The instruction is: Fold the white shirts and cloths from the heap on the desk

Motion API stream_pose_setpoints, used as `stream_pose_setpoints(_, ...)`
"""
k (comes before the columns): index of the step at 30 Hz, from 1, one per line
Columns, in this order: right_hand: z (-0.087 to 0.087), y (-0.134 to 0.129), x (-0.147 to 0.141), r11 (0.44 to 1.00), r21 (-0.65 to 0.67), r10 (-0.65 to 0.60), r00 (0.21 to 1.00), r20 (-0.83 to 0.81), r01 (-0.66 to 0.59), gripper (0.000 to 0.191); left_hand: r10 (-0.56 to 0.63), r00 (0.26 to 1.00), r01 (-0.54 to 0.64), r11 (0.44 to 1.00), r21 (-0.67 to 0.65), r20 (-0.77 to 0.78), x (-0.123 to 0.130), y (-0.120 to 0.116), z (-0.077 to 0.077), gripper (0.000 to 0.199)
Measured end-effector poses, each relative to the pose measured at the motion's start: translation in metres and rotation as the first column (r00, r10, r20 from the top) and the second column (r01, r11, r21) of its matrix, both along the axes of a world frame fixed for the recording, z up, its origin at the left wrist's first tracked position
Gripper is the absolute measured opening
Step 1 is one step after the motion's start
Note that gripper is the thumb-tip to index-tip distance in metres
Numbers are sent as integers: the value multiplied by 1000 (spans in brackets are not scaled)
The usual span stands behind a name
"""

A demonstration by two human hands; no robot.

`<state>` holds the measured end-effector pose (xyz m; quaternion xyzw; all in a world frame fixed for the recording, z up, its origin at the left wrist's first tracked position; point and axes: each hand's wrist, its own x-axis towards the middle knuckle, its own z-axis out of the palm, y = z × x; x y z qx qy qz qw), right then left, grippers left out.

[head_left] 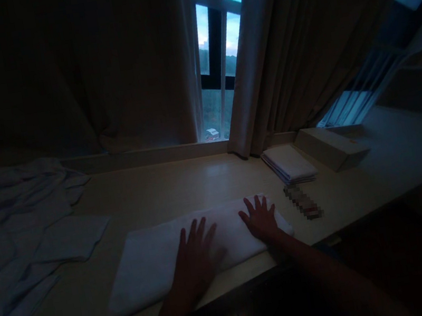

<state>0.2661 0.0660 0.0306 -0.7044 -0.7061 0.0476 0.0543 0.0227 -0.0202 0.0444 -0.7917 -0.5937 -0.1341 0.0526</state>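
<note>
White cloth (147,261) is lying folded on the counter (152,188), left hand (198,260) and right hand (263,223) resting on it, each grip spreading wide, holding nothing; a neat stack (289,160) is sitting seemingly finished, while a rumpled pile (37,199) is lying unfolded.

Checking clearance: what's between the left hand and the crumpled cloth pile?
Head view: the left part of the folded white cloth under the left hand, then a strip of tabletop before the pile.
</note>
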Motion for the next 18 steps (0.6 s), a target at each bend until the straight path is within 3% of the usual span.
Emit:
stream_pose_setpoints(4, 3, 5, 11, 999, 36, 23, 994, -110, -19, 72, -70, 996, 73, 997, -35, 62, 16, -3, -19, 65)
stream_pose_setpoints(7, 9, 19, 34, 981, 119, -121, 960, -254, 155, 67, -64, 996, 66, 997, -29, 64, 14, -2, -26, 65)
stream_pose_setpoints(10, 17, 37, 60, 953, 14, -280, 896, -344, 303, 58, -55, 997, 57, 998, -25, 60, 13, 0, -27, 65)
stream_pose_setpoints(15, 30, 61, 84, 961, -164, -268, 903, -336, 224, 35, -36, 997, 37, 999, -23, 61, 15, 0, -26, 66)
stream_pose_setpoints(18, 35, 69, 90, 972, -173, -207, 921, -330, 157, 34, -15, 998, 16, 1000, -23, 66, 15, 1, -25, 66)
